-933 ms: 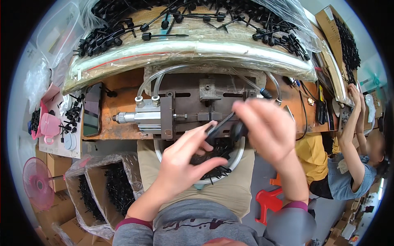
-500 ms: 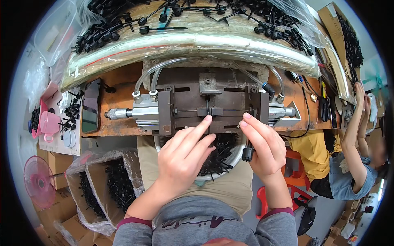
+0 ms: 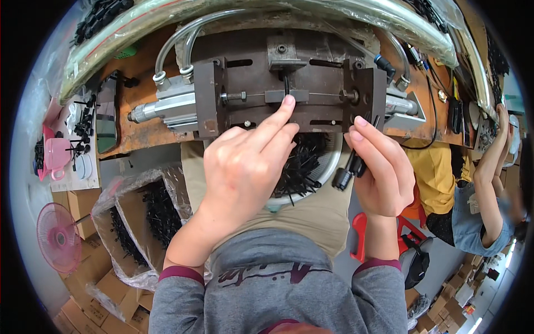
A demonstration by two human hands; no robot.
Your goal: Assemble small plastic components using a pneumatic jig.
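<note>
Black part [image 3: 349,168] in right hand [image 3: 378,172]; left hand [image 3: 245,167] touches metal fixture [image 3: 289,92].

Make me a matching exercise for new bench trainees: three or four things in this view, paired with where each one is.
Things:
1. left hand
2. right hand
3. pink fan
4. bowl of black parts

Places:
A. on the floor, far left
B. holding a black cylindrical part
C. on the lap, under the metal press fixture
D. fingertip at the fixture's centre slot

Pairs: 1-D, 2-B, 3-A, 4-C
</note>
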